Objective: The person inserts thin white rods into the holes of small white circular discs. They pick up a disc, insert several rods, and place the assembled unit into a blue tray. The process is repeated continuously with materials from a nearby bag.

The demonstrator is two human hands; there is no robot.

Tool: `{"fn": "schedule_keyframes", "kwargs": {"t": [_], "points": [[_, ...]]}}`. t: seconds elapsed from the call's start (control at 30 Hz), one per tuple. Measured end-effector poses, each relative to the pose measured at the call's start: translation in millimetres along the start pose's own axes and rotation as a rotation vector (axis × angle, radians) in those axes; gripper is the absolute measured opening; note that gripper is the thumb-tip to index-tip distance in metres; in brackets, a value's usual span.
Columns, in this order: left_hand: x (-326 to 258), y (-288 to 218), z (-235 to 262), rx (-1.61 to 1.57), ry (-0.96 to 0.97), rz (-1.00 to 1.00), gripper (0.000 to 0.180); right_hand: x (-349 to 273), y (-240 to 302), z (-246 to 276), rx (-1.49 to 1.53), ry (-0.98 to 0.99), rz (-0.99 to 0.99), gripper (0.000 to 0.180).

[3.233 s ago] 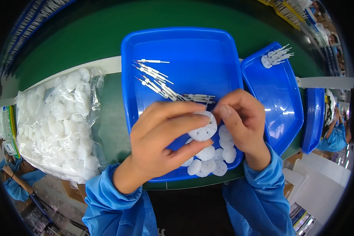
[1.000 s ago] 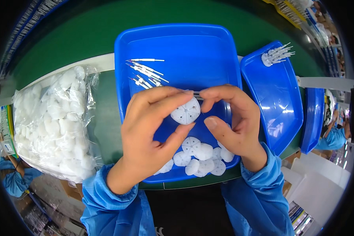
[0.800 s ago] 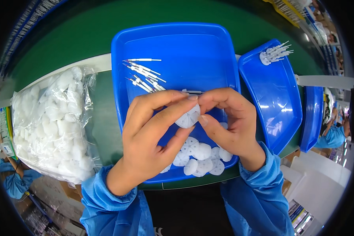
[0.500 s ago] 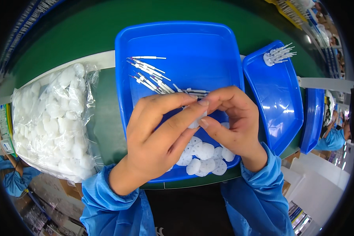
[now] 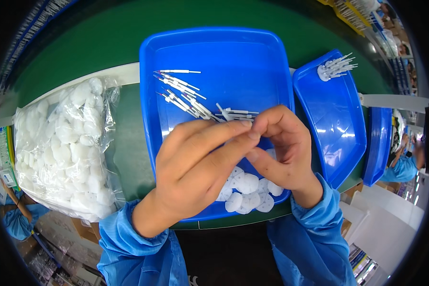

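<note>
Both of my hands meet over a large blue tray (image 5: 219, 52), with their fingertips pinched together. My left hand (image 5: 195, 167) reaches across from the left and its long fingers cover the held piece. From the right, the thumb and bent fingers of my right hand (image 5: 286, 152) close on the same spot. A white disc showed between them in the earlier frame; now it is hidden. One slim white stick (image 5: 222, 111) pokes up beyond my left fingers. Thin white sticks with dark tips (image 5: 183, 95) lie at the tray's left. Several dotted white discs (image 5: 248, 183) are piled at its near side.
At the left lies a clear plastic bag (image 5: 66, 148) full of white discs. A smaller blue tray (image 5: 336, 128) at the right bears a disc bristling with white sticks (image 5: 336, 68). Another blue tray (image 5: 379, 148) stands beyond. Co-workers' blue sleeves (image 5: 400, 169) show at the edges.
My left fingers have slid slightly right, covering the white disc that was visible between my hands. The slim stick beyond them stands out more.
</note>
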State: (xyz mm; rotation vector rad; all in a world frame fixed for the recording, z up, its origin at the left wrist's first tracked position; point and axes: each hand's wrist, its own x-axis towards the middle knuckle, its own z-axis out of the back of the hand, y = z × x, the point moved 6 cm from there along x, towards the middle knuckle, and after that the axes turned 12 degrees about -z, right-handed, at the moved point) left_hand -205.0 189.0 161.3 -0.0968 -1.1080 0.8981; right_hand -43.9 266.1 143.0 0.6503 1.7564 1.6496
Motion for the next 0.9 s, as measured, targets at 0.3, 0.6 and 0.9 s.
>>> {"fn": "schedule_keyframes", "kwargs": {"t": [0.3,0.6,0.9], "points": [[-2.6,7.2,18.3,-0.272,-0.135,0.157,0.034,-18.5,19.5,25.6,-0.532,-0.224,0.031,0.004],[-19.4,30.2,12.5,-0.424,-0.22,0.488,0.03,25.8,18.0,-15.0,-1.377,-0.304,0.342,0.017],[-20.7,29.6,8.7,-0.416,-0.015,0.614,0.049,8.6,7.7,17.8,-0.556,-0.243,0.077,0.018]]}}
